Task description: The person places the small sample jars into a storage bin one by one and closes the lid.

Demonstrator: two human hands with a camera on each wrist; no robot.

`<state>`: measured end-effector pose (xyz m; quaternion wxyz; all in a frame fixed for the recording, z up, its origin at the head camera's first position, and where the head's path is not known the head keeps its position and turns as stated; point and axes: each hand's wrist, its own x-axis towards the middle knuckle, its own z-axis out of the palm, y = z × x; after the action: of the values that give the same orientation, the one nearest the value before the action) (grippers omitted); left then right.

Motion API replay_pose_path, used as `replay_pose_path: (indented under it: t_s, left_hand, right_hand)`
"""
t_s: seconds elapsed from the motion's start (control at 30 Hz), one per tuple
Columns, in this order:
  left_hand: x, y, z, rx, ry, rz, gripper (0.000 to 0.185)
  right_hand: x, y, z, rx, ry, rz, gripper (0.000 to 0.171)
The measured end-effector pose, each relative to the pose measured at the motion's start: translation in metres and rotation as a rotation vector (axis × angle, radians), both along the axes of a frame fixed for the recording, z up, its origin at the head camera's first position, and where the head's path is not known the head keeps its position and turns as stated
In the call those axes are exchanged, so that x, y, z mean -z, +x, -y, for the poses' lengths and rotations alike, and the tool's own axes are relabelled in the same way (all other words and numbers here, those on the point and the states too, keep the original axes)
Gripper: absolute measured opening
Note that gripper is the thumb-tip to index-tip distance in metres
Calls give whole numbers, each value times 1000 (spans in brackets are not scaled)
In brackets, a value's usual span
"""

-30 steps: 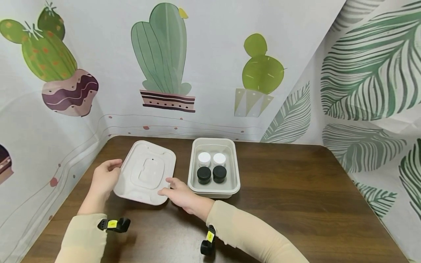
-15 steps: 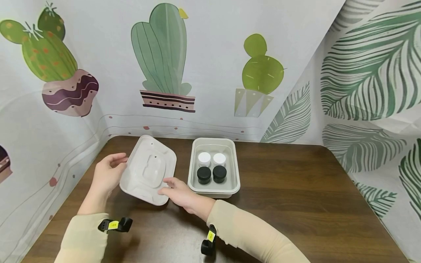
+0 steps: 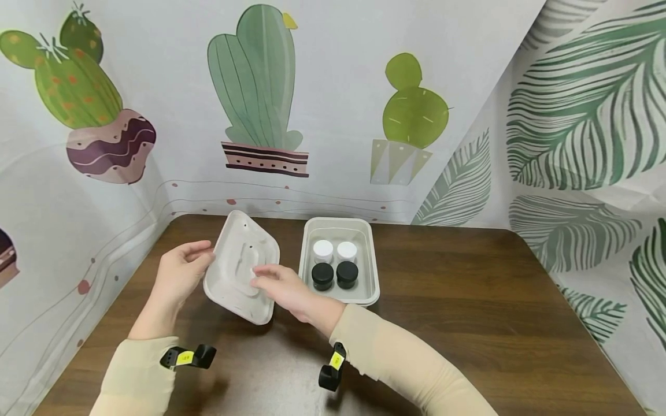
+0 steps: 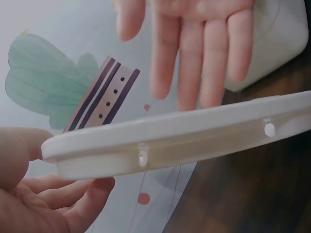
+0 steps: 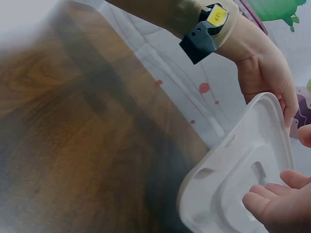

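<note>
I hold the white container lid (image 3: 241, 271) tilted on edge between my hands, left of the open tray (image 3: 369, 289): my left hand (image 3: 179, 274) grips its left rim, my right hand (image 3: 278, 289), fingers nearly straight, rests against its face, nearer the tray.

Left hand (image 3: 179, 276) raised, fingers curled in grip; right hand (image 3: 283, 289) flat, fingers (image 4: 214, 58) straight.

Head view evenly bright, diffuse light from above; soft shadows beneath the lid (image 3: 241, 270) and forearms on the bench (image 3: 468, 300); mild wide-angle bowing at the frame edges; left wrist view softly focused (near fingers (image 4: 214, 53) blurred); right wrist view heavily smeared over the wood, washed-out at upper left.
</note>
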<state>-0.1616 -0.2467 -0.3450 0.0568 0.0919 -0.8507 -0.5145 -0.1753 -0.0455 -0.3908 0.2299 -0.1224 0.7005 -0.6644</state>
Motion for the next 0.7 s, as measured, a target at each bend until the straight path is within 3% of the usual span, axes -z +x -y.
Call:
replay_pose_path:
  t_s: [0.37,0.7]
  left_hand:
    - [-4,2,-21,67,36,-12,43]
    - [-2,3,-35,94,94,-50,43]
  right_hand:
    - [-15,-2,1,-63,-4,42,44]
    - [-23,-6,-2,-14,5,48,43]
